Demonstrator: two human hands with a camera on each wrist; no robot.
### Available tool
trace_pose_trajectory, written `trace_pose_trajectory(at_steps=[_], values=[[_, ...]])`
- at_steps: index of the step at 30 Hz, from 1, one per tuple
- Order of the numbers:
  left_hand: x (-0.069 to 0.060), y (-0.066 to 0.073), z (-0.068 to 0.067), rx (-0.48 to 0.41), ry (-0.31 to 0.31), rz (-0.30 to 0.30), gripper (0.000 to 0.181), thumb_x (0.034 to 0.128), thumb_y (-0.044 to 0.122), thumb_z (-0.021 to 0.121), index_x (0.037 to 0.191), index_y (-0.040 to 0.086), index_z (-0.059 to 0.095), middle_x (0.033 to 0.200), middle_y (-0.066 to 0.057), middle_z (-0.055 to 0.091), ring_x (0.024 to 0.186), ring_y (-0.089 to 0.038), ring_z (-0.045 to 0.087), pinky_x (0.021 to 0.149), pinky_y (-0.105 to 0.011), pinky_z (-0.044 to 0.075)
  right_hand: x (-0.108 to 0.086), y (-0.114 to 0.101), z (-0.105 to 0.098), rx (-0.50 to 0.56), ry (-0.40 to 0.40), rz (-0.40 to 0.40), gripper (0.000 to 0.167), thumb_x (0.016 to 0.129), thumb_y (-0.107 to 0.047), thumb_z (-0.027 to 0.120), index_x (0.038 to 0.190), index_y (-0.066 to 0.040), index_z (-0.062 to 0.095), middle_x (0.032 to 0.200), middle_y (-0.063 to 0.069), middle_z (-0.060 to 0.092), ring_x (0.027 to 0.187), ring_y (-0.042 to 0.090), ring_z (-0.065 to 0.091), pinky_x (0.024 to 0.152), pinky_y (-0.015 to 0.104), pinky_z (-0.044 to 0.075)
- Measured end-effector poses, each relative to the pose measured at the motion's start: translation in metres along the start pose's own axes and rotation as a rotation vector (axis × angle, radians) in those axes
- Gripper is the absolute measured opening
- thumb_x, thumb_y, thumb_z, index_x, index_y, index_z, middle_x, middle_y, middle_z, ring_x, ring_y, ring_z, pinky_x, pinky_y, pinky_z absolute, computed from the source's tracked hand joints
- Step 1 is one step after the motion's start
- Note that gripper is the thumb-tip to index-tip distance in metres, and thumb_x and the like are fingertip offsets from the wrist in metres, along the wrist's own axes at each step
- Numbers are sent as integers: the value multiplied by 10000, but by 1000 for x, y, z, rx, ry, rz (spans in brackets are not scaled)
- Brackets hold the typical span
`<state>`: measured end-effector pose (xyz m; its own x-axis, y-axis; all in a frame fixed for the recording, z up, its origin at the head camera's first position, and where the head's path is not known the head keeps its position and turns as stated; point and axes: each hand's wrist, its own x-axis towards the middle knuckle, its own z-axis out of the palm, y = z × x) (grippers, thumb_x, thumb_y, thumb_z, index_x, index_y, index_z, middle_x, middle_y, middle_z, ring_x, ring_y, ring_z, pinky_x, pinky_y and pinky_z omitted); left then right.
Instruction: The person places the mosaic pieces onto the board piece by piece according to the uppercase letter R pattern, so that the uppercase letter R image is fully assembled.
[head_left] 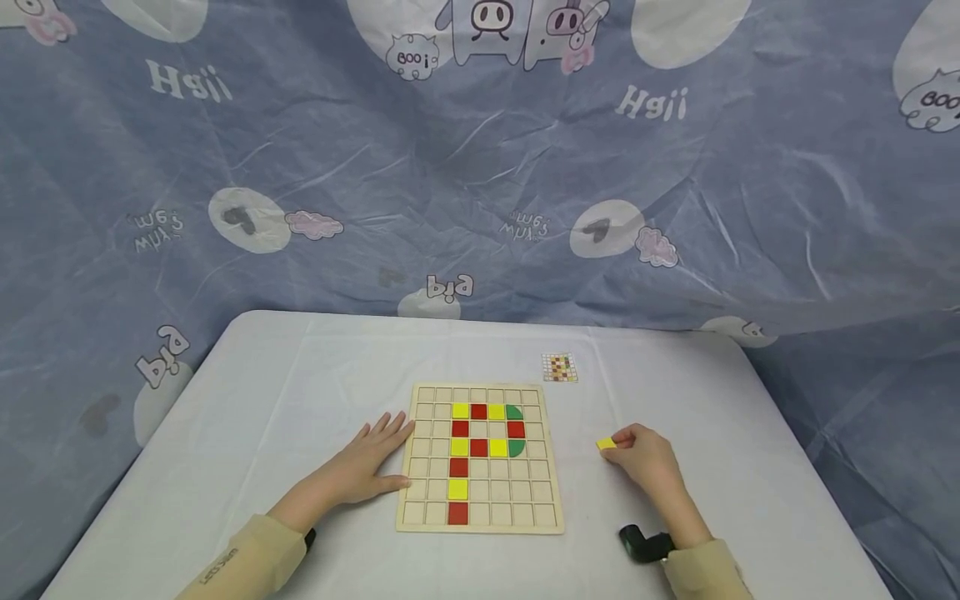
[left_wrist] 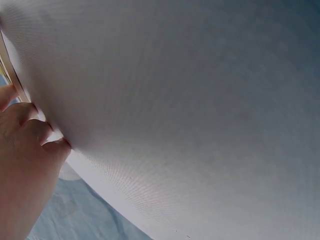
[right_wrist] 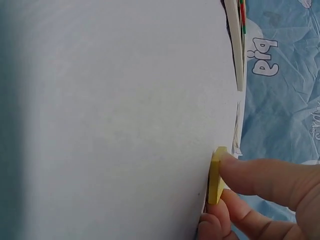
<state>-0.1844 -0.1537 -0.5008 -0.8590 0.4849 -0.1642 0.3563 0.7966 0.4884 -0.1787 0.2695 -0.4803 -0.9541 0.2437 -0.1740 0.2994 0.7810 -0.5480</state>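
A wooden grid board [head_left: 517,496] lies on the white table, with red, yellow and green tiles set in its squares in a P-like shape. My left hand [head_left: 363,462] rests flat on the table, fingers spread, with thumb and fingertips touching the board's left edge. To the right of the board, my right hand [head_left: 648,457] pinches a yellow square tile [head_left: 606,443] between thumb and fingers. In the right wrist view that yellow tile [right_wrist: 216,175] is held edge-on, close to the tabletop. The left wrist view shows the left hand [left_wrist: 27,145] only in part.
A small card [head_left: 559,367] printed with a coloured grid pattern lies behind the board, to its right. A black device [head_left: 645,546] is at the right wrist. Blue printed cloth [head_left: 480,167] hangs behind the white table [head_left: 315,375].
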Motion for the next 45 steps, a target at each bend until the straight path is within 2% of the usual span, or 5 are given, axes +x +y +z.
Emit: trace_pose_trajectory(at_steps=[11,17,24,35,45], values=[[2,-3,2,3,-1,4,866,871,464,708,1555,123,301,1635,-136,218,1520,-392,128,1218,-596,133,-6,-14,10,77,26,-96,149,837,-135,752,903,-17,692,799,76,668,699,167,581,575,251,438],[2,-4,3,4,0,4,869,871,468,705,1558,128,295,1637,-133,215,1522,-388,125,1219,-594,132,-16,-42,23,198,-19,-132,138,867,-168,741,938,-55,703,767,23,666,663,127,566,566,206,462],[1,-5,3,2,2,4,869,869,465,709,1558,131,297,1636,-132,218,1522,-384,124,1220,-591,131,-31,-78,52,292,-97,-237,115,823,-99,787,893,-88,696,756,-14,652,657,105,573,574,176,478],[1,-5,4,13,1,9,868,874,461,706,1558,120,293,1635,-135,220,1520,-391,129,1219,-593,136,-39,-104,83,221,-230,-410,103,829,-129,789,848,-104,691,728,-35,636,630,94,546,564,180,468],[1,-6,4,4,-5,4,872,876,472,699,1561,126,285,1640,-130,205,1524,-382,115,1222,-587,126,-39,-108,93,144,-225,-480,82,834,-111,781,809,-109,703,696,-55,615,617,70,536,576,180,468]])
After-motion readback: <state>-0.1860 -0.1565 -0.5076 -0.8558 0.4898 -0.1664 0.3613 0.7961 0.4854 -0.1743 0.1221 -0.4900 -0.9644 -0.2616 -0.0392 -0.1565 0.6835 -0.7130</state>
